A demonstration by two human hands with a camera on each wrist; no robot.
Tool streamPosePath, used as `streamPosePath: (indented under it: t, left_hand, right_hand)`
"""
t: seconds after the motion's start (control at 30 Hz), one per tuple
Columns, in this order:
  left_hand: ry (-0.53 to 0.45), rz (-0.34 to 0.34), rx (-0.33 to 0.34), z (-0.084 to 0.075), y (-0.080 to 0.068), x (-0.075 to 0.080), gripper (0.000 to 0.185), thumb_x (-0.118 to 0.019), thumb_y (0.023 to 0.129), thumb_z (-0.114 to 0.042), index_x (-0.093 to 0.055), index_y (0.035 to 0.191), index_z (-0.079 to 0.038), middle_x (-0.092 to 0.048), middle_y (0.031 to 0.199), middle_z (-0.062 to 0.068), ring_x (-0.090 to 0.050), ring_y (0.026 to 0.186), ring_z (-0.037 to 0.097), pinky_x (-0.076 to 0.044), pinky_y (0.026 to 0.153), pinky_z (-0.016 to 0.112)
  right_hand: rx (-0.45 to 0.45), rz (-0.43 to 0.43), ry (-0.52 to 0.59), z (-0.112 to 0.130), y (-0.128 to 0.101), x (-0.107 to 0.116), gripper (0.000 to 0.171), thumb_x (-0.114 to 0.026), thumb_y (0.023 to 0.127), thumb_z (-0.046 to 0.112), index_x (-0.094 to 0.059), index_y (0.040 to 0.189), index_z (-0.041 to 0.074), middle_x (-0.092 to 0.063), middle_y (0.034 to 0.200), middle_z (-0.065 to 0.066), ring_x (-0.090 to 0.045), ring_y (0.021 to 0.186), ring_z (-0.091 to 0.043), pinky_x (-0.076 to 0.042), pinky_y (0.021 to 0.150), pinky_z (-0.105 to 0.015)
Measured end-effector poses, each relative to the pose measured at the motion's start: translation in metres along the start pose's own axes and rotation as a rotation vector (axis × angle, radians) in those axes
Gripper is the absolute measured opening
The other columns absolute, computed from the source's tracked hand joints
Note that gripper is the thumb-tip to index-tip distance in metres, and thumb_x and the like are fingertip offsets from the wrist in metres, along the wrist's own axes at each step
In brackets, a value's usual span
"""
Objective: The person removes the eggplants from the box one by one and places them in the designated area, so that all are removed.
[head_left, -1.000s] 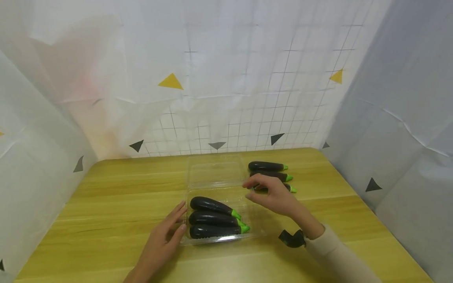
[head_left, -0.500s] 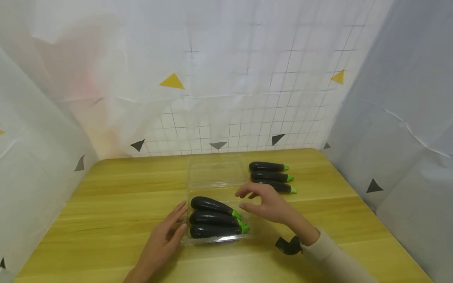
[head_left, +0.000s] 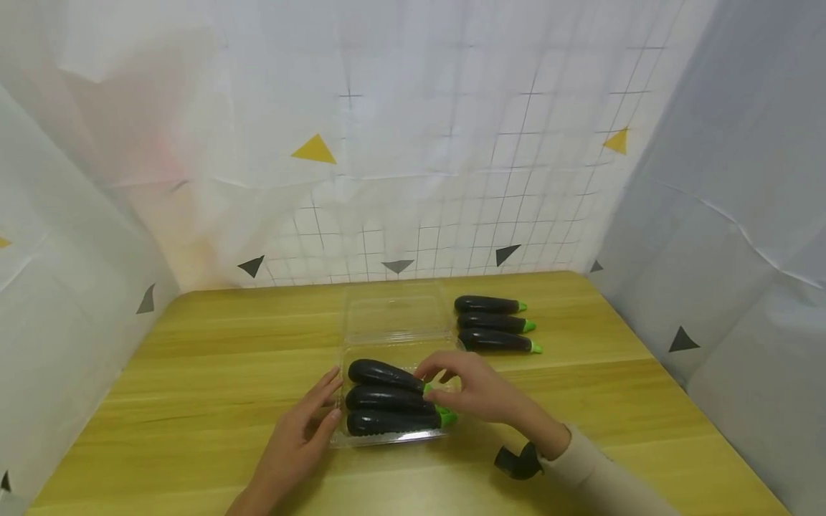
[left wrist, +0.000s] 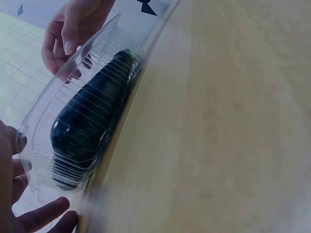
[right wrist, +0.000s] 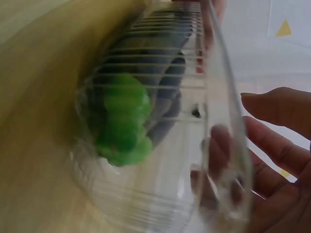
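A hinged clear plastic box point(head_left: 342, 441) holds three dark eggplants with green stems: a far one point(head_left: 381, 373), a middle one point(head_left: 390, 398) and a near one point(head_left: 393, 421). Along the box's left side rests the left hand point(head_left: 290, 437), its fingers spread at the wall and rim. Over the right end of the box is the right hand point(head_left: 477, 387), fingers lightly bent, thumb apart from them, close to the far eggplant's stem. The right wrist view shows a gap between its thumb point(right wrist: 272, 107) and its fingers, partly seen through the clear plastic.
Folded back behind the box lies its clear lid point(head_left: 396, 315). Three more eggplants point(head_left: 492, 322) lie in a row on the wooden table point(head_left: 226, 358), to the right of the lid. White sheets point(head_left: 413, 143) enclose the table's back and sides.
The right hand has moved left and nearer, from beside the loose eggplants to over the stem end of those in the box. The left hand stays where it was.
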State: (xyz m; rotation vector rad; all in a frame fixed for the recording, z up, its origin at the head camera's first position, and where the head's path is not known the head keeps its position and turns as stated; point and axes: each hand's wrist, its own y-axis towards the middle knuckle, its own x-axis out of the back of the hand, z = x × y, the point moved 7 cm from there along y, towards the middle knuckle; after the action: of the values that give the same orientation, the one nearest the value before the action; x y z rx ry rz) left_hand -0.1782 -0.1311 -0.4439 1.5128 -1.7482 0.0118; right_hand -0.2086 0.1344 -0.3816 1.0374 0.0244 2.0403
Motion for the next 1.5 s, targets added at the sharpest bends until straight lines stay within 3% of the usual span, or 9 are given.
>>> streamPosePath:
  t: [0.37,0.7,0.9,1.07,1.3,1.5]
  left_hand:
    - [0.003,0.002,0.009,0.0,-0.001,0.0,0.049,-0.066,0.104,-0.015,-0.055,0.152,-0.016,-0.044,0.161,0.0,-0.067,0.116,0.017,-0.053,0.099,0.054]
    - [0.027,-0.005,-0.005,-0.002,0.0,0.0,0.049,-0.066,0.104,-0.013,-0.056,0.151,-0.013,-0.044,0.161,-0.001,-0.067,0.115,0.016,-0.053,0.098,0.053]
    - [0.038,-0.009,-0.001,-0.003,0.0,0.001,0.048,-0.066,0.104,-0.014,-0.057,0.15,-0.011,-0.045,0.161,-0.002,-0.067,0.116,0.017,-0.055,0.096,0.051]
    - [0.029,-0.01,0.005,-0.003,0.0,0.001,0.048,-0.067,0.103,-0.013,-0.057,0.15,-0.01,-0.045,0.16,-0.002,-0.066,0.116,0.017,-0.055,0.096,0.05]
    - [0.024,-0.01,-0.005,-0.005,-0.001,0.001,0.047,-0.066,0.103,-0.013,-0.057,0.15,-0.009,-0.045,0.16,-0.001,-0.066,0.116,0.018,-0.055,0.097,0.052]
    - [0.024,-0.021,-0.021,-0.008,0.0,0.003,0.048,-0.067,0.102,-0.01,-0.057,0.15,-0.009,-0.047,0.159,0.002,-0.067,0.114,0.017,-0.056,0.095,0.049]
  right_hand:
    - [0.007,0.092,-0.003,-0.003,0.002,-0.018,0.027,-0.078,0.094,0.006,-0.07,0.12,0.003,-0.073,0.114,-0.007,-0.07,0.104,-0.02,-0.061,0.084,-0.041]
    - [-0.02,0.146,0.0,-0.01,0.001,-0.027,0.027,-0.076,0.097,0.012,-0.07,0.122,0.004,-0.074,0.114,-0.006,-0.069,0.104,-0.016,-0.06,0.084,-0.04]
    - [-0.012,0.153,-0.041,-0.011,0.002,-0.028,0.029,-0.076,0.096,0.012,-0.069,0.122,0.003,-0.073,0.114,-0.007,-0.069,0.103,-0.018,-0.06,0.084,-0.035]
    - [0.045,0.144,-0.113,-0.006,0.003,-0.03,0.028,-0.078,0.093,0.007,-0.07,0.119,0.002,-0.071,0.117,-0.008,-0.067,0.104,-0.02,-0.058,0.084,-0.035]
    - [0.058,0.093,-0.128,-0.008,0.003,-0.033,0.026,-0.08,0.09,0.003,-0.075,0.115,0.006,-0.07,0.111,-0.003,-0.064,0.081,-0.016,-0.058,0.067,-0.03]
    - [0.005,0.178,-0.089,-0.01,0.002,-0.04,0.022,-0.077,0.095,0.009,-0.075,0.116,0.007,-0.074,0.108,-0.001,-0.068,0.093,-0.008,-0.059,0.076,-0.024]
